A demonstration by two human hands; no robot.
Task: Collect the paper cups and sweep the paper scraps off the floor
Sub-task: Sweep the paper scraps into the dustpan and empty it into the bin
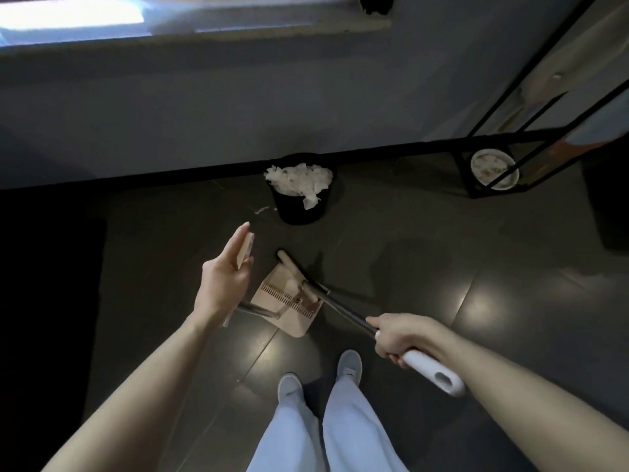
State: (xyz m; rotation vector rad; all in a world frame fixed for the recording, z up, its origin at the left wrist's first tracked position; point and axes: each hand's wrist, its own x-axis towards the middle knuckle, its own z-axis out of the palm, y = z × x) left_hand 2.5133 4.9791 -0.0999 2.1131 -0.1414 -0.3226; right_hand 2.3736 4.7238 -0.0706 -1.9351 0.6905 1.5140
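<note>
Though near bin (292, 210), dustpan (293, 318) mid-floor

dustpan handle (245, 248): middle hidden under left hand (223, 281) | legs (354, 424): cropped below

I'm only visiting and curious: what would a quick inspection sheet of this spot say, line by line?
Surface: dark glossy floor tiles with patches of glare.
Job's things: broom, its head against the dustpan; black bin heaped with paper scraps; paper cup on the floor inside a black metal frame.
Clutter: one stray scrap on the floor left of the bin.
Grippers: left hand holds the dustpan's handle; right hand grips the broom's handle.
Cables: nothing seen.
Surroundings: grey wall, black skirting, bright window at top left.
</note>
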